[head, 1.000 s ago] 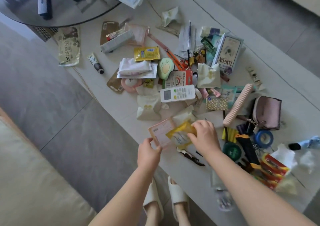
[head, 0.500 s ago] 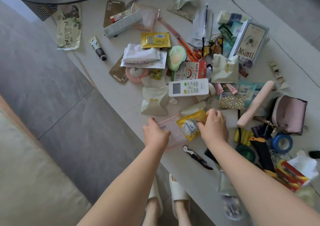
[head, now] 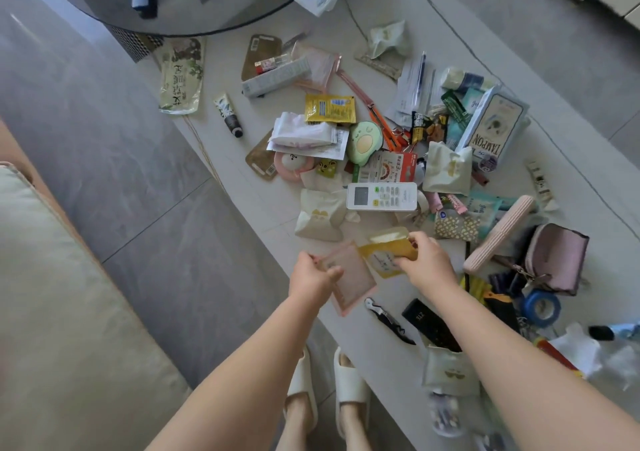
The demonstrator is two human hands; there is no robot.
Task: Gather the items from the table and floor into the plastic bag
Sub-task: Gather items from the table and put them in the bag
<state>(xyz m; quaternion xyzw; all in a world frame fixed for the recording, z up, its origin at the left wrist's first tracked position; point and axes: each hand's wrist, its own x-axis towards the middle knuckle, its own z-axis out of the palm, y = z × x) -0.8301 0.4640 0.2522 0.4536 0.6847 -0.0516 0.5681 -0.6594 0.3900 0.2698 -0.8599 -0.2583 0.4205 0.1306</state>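
Both hands have lifted their packets — pink pouch (head: 349, 277) left, yellow sachet (head: 388, 253) right.

daylight, soft shadows | wide-angle edge bending | lower-right corner blurred | centre sharp

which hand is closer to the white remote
Right. The right hand holds a yellow packet just below the remote; the left hand sits lower and further left, holding a pink pouch.
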